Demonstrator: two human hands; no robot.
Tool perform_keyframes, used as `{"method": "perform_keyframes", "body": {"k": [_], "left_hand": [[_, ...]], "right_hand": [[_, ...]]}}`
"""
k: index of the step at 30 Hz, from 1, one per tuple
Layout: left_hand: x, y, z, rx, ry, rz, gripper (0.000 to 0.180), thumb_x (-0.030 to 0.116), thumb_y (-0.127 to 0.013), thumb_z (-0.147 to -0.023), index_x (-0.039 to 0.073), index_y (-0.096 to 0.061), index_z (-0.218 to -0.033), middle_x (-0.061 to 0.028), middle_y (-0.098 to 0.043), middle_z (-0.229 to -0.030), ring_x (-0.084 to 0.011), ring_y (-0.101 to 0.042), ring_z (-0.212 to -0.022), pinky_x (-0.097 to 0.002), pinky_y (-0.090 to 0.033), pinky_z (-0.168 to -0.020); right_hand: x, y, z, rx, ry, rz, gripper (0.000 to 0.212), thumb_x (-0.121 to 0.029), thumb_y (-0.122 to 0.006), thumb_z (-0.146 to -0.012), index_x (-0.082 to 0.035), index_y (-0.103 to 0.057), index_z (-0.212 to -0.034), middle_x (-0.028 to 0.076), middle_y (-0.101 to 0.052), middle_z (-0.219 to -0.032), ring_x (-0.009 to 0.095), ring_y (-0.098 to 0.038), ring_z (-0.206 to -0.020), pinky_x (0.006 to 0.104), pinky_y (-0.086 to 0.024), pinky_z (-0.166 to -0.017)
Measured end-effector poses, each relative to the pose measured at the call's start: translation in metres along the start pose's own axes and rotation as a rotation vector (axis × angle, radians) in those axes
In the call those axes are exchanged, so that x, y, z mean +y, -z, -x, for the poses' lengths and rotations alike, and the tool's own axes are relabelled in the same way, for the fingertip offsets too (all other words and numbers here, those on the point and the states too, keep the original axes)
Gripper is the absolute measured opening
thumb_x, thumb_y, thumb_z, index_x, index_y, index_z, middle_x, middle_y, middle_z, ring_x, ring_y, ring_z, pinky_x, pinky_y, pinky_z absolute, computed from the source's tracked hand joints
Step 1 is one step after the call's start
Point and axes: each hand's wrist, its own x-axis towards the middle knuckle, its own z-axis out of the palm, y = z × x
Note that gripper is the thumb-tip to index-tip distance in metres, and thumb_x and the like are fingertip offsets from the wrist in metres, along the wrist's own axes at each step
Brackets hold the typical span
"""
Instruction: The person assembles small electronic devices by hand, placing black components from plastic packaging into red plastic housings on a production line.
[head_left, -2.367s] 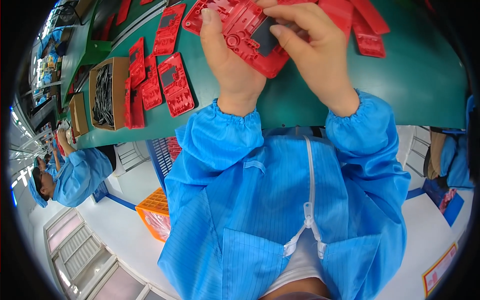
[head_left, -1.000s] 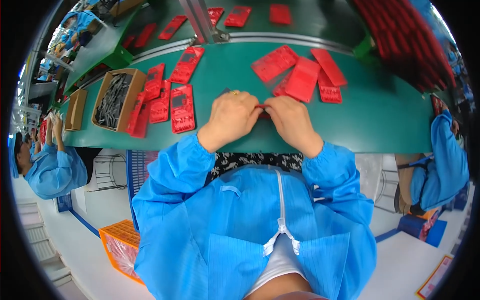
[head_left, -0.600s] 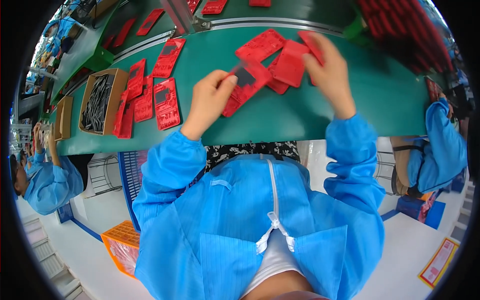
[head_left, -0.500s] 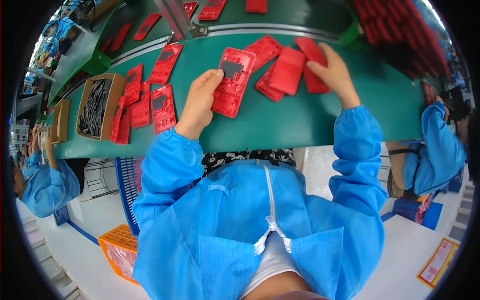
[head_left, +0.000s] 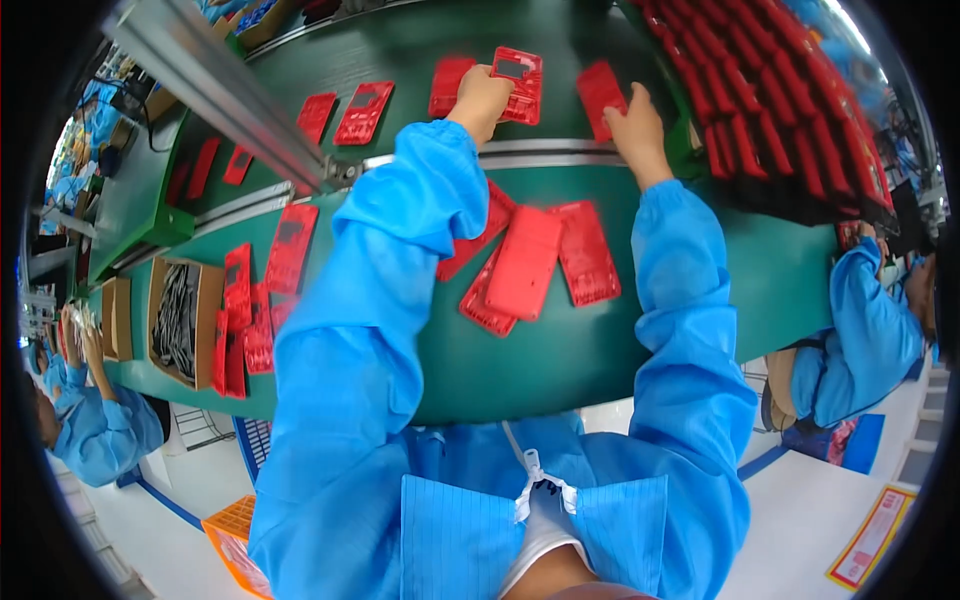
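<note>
My left hand (head_left: pixel 482 100) reaches over the metal rail and grips a red plastic housing (head_left: pixel 529 98) with a dark pad on its inner side. Just left of it lies another red housing (head_left: pixel 449 84), partly hidden by the hand. My right hand (head_left: pixel 638 132) is also beyond the rail, thumb and fingers apart. Its thumb is at the edge of a slightly blurred red housing (head_left: pixel 598 92); whether it touches cannot be told. Nearer me, several red housings overlap on the green table, a smooth-backed one (head_left: pixel 525 262) on top and another (head_left: pixel 585 252) at their right.
A metal rail (head_left: pixel 545 150) crosses the table, with a slanting metal post (head_left: pixel 230 95) at left. Stacked red parts (head_left: pixel 760 110) stand at far right. A cardboard box (head_left: pixel 212 300) of dark strips and more red housings (head_left: pixel 291 248) lie left. Co-workers sit at both sides.
Both hands have moved away from me, past the rail. My left hand carried its housing there. The right hand has left the overlapping housings on the near table.
</note>
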Motion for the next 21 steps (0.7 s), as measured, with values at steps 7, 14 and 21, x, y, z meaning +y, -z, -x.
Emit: {"method": "perform_keyframes", "body": {"k": [7,14,21], "left_hand": [[-0.047,0.030,-0.072,0.047,-0.138,-0.054,0.029,0.006,-0.056,-0.074,-0.005,-0.057,-0.101,-0.0157,-0.063,-0.091,-0.0258,-0.063,-0.079,-0.0334,-0.049,-0.068],[0.026,0.054,-0.012,0.034,-0.112,0.060,0.031,0.005,-0.052,-0.084,0.001,-0.049,-0.114,-0.0111,-0.062,-0.098,-0.0224,-0.063,-0.085,-0.0374,-0.052,-0.069],[0.035,0.062,0.016,0.029,-0.120,0.223,0.030,0.006,-0.049,-0.086,-0.002,-0.047,-0.115,-0.0119,-0.061,-0.097,-0.0230,-0.062,-0.082,-0.0368,-0.051,-0.064]], "right_hand": [[-0.037,0.058,0.150,-0.395,0.379,0.172,0.071,-0.037,-0.070,-0.067,-0.003,-0.044,-0.123,0.027,-0.044,-0.122,0.043,-0.043,-0.111,0.0464,-0.038,-0.092],[-0.025,0.031,0.136,-0.189,0.392,0.133,0.050,-0.014,-0.066,-0.065,0.000,-0.050,-0.110,0.019,-0.052,-0.103,0.036,-0.052,-0.088,0.0432,-0.046,-0.072],[-0.080,-0.050,0.018,-0.014,0.247,-0.142,0.050,-0.030,-0.065,-0.076,0.006,-0.050,-0.107,0.025,-0.054,-0.102,0.041,-0.053,-0.094,0.0444,-0.046,-0.076]]}}
